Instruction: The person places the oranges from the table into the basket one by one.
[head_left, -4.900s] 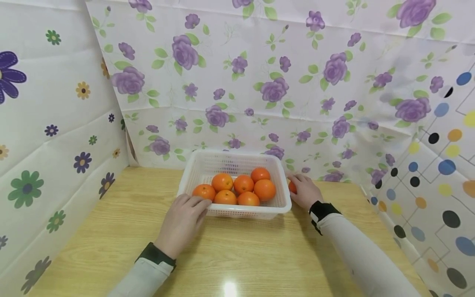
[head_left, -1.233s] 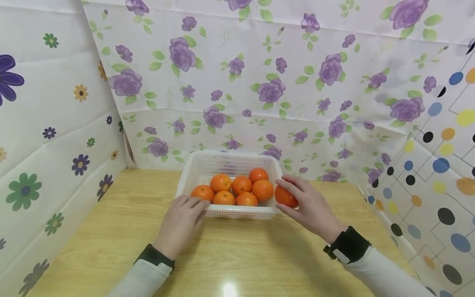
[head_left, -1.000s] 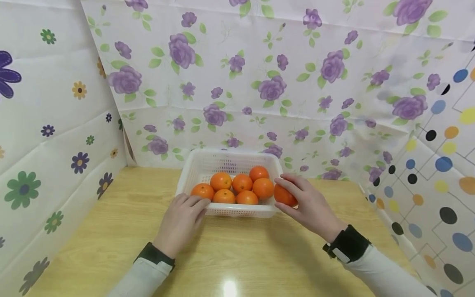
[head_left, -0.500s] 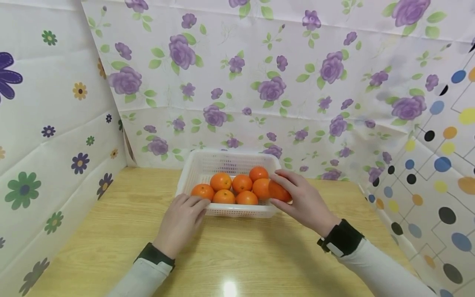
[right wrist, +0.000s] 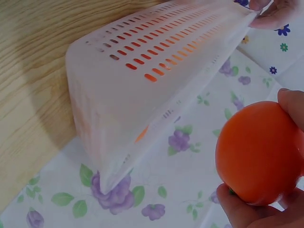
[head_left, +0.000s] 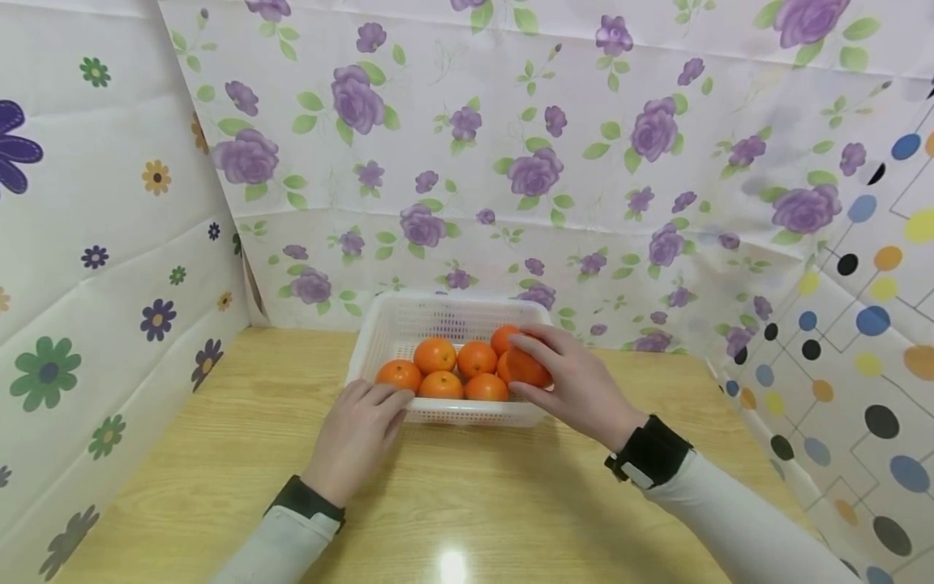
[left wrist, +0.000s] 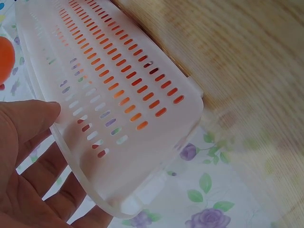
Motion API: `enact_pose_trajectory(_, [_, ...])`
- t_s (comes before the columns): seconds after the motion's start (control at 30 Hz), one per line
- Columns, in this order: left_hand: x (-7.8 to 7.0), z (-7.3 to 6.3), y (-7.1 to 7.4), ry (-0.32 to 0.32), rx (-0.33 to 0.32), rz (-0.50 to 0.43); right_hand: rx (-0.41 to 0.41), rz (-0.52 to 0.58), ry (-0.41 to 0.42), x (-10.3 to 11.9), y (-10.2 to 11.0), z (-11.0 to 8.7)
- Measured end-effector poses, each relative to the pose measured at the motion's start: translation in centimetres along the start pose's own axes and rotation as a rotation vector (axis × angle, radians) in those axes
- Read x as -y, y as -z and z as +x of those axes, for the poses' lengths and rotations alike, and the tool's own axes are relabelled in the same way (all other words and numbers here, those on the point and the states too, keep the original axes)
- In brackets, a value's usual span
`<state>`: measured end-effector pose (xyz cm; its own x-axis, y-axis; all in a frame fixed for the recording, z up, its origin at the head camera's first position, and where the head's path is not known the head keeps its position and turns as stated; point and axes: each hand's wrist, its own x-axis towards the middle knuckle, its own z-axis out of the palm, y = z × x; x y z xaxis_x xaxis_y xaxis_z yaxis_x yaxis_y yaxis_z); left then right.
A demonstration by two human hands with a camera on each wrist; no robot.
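Note:
My left hand [head_left: 361, 438] holds the near left rim of a white plastic basket [head_left: 474, 415]. In the left wrist view its thumb [left wrist: 35, 116] lies against the slotted outer wall, the fingers on the other side of the rim. My right hand [head_left: 584, 393] grips a shiny orange [head_left: 527, 369] over the basket's right end, overlapping the fruit behind it. The right wrist view shows this orange [right wrist: 256, 152] between thumb and fingers, above the level of the rim. Several more oranges [head_left: 441, 386] lie in the basket, mostly toward its front and right.
The basket stands on a light wooden table [head_left: 467, 495], close to the back edge. Behind rises a sheet with purple flowers [head_left: 536, 174]. A flowered sheet [head_left: 117, 324] hangs at the left and a dotted one [head_left: 868, 381] at the right.
My right hand took an orange from the table right of the basket, raised it and carried it left over the basket's right end. My left hand has stayed on the rim.

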<state>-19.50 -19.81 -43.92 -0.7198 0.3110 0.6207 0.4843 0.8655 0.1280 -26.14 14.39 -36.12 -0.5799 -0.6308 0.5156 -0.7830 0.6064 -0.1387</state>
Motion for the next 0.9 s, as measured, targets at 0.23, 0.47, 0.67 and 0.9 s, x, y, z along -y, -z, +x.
enact_pose_trajectory(0.23, [-0.1, 0.1, 0.0, 0.000, -0.001, 0.000, 0.029, -0.014, 0.013, 0.2, -0.5, 1.6])
enact_pose_trajectory(0.47, [-0.1, 0.1, 0.2, 0.000, 0.002, -0.002, 0.076, 0.014, -0.015, 0.9, -1.3, 3.4])
enact_pose_trajectory(0.67, [-0.1, 0.0, 0.2, -0.002, 0.001, 0.000, 0.085, 0.034, 0.005, 1.2, -2.3, 4.9])
enact_pose_trajectory(0.9, [-0.1, 0.1, 0.1, 0.004, 0.010, -0.002, 0.076, -0.004, 0.058, 1.5, -3.6, 6.6])
